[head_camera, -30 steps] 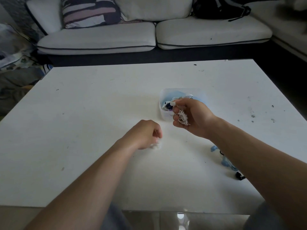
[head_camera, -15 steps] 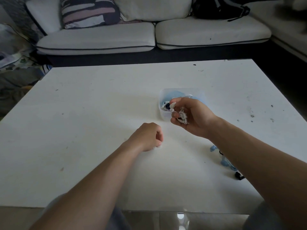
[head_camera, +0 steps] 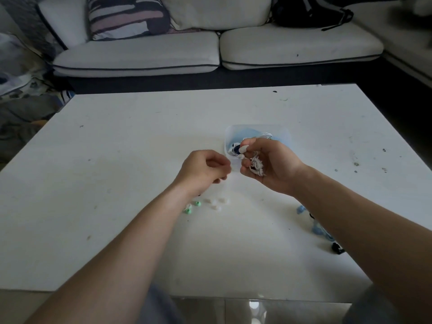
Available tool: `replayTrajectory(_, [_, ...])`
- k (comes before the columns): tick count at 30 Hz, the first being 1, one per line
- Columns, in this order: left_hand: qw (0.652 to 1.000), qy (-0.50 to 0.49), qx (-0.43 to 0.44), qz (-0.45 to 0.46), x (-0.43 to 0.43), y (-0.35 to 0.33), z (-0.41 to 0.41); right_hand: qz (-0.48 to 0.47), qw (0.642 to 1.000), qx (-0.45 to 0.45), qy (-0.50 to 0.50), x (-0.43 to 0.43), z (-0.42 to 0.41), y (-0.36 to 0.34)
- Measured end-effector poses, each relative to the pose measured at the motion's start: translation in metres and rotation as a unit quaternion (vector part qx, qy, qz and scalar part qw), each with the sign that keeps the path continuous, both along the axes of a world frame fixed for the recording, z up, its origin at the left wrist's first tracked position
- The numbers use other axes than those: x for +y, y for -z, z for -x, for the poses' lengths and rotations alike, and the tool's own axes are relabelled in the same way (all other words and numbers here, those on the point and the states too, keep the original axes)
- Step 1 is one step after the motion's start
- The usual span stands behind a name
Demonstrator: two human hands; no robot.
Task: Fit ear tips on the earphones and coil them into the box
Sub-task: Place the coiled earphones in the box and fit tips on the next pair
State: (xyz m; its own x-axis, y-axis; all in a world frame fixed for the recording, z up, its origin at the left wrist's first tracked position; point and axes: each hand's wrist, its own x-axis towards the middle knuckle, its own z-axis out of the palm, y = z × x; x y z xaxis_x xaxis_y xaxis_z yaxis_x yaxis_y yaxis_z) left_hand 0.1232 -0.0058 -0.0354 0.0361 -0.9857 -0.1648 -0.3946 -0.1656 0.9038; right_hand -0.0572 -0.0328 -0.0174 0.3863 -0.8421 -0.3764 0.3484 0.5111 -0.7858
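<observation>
On a white table point(head_camera: 117, 160), two green ear tips point(head_camera: 197, 203) and three whitish ear tips point(head_camera: 216, 208) lie loose by the left forearm. The left hand point(head_camera: 205, 168) hovers with fingers curled, thumb near forefinger; whether it pinches a tip cannot be told. Just beside it, the right hand point(head_camera: 273, 169) grips one bundle of white earphones point(head_camera: 257, 164), an earbud point(head_camera: 243, 149) held out between thumb and forefinger. The step appears to be tip-fitting; next, a tip must seat squarely on that bud. One translucent box point(head_camera: 275, 128) sits behind, and one blue earphone set point(head_camera: 318, 230) lies far right.
</observation>
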Motion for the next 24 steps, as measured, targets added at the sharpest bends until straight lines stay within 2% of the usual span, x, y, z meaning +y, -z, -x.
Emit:
replayTrajectory(3, [0.994,-0.007,0.111,0.003,0.001,-0.009,0.004,0.006,1.000,0.012,0.000,-0.002,-0.001,0.002])
replayTrajectory(6, [0.989,0.001,0.145,-0.001,0.002,-0.010,0.007,0.024,0.999,0.017,-0.015,-0.001,-0.002,0.002])
replayTrajectory(12, [0.994,-0.016,0.099,0.045,0.006,-0.011,0.012,0.065,0.997,0.024,-0.036,0.004,-0.005,0.002])
replayTrajectory(17, [0.990,-0.046,0.021,0.128,0.005,-0.009,0.015,0.062,0.997,0.033,0.013,0.007,-0.010,0.006])
replayTrajectory(24, [0.988,-0.038,0.038,0.146,0.004,-0.009,0.015,0.039,0.996,0.067,0.039,0.008,-0.011,0.003])
